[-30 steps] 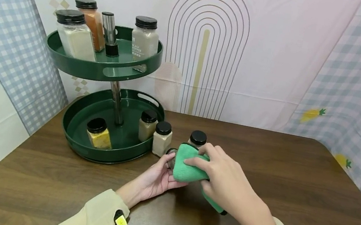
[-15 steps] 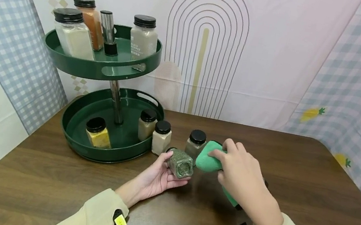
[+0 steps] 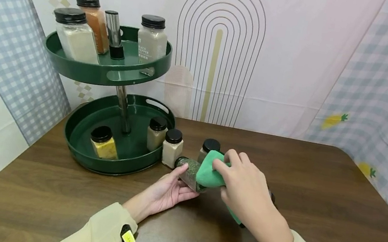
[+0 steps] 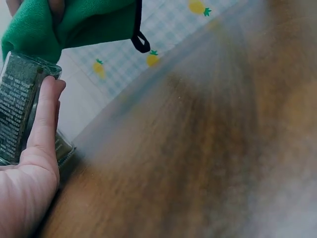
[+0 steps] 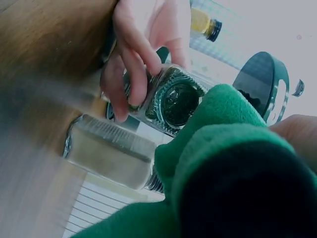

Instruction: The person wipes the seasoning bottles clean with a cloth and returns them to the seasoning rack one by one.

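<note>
My left hand (image 3: pixel 167 192) grips a square glass jar (image 3: pixel 190 174) of dried green herbs, tilted with its black lid toward the shelf. Printed text covers one side of the jar (image 4: pixel 17 106) in the left wrist view. My right hand (image 3: pixel 244 187) holds a bunched green cloth (image 3: pixel 211 169) against the jar's base end, which it partly covers. In the right wrist view the jar's square bottom (image 5: pixel 181 101) faces the cloth (image 5: pixel 223 111). Behind the cloth stands a black-lidded jar (image 3: pixel 210 146), partly hidden. A cream-coloured jar (image 3: pixel 172 151) stands just left of the herb jar.
A two-tier green turntable rack (image 3: pixel 111 167) stands at the left. Its lower tier holds a yellow spice jar (image 3: pixel 104 145) and a greyish jar (image 3: pixel 155 136). On top are a white jar (image 3: pixel 78 41), an orange jar (image 3: pixel 97 25), a metal cylinder (image 3: pixel 113 33) and a black pepper jar (image 3: pixel 151 43).
The cloth swung away to the right, baring the herb jar's bottom, then came back left onto the jar. The left hand kept its grip and stayed nearly in place.
</note>
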`<act>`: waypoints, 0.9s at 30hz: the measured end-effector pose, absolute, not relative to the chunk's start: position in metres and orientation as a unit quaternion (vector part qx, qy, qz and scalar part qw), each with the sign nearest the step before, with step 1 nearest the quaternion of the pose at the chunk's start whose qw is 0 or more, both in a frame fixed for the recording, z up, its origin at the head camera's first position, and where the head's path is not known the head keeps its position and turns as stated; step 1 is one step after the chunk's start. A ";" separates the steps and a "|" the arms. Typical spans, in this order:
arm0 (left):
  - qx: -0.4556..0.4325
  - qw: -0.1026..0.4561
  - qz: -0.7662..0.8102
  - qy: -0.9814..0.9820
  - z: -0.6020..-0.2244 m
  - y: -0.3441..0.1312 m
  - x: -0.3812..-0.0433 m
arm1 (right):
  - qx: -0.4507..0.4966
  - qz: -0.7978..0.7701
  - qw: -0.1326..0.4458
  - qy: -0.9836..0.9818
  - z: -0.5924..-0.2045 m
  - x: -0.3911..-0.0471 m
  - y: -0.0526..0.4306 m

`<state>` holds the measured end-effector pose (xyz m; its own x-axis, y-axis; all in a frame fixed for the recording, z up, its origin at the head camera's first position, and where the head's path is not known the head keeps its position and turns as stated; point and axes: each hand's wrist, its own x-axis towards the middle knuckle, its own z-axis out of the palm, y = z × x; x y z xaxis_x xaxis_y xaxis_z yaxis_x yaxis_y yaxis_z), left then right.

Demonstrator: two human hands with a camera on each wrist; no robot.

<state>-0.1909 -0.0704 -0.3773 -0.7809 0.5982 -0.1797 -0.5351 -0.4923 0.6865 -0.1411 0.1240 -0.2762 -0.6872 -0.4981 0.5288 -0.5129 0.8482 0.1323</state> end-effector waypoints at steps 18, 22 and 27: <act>0.048 0.336 0.874 0.347 -0.377 -0.075 -0.190 | 0.175 0.015 0.191 -0.966 -0.265 -0.142 0.141; 0.045 0.330 0.883 0.332 -0.377 -0.077 -0.190 | 0.201 0.051 0.160 -0.965 -0.259 -0.133 0.139; 0.045 0.319 0.901 0.292 -0.379 -0.078 -0.192 | 0.231 0.054 0.146 -0.960 -0.264 -0.129 0.125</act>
<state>-0.1920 -0.0780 -0.3794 -0.7923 0.6008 -0.1057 -0.5487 -0.6262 0.5539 -0.1293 0.1252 -0.2643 -0.8504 -0.4288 0.3048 -0.4603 0.8870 -0.0363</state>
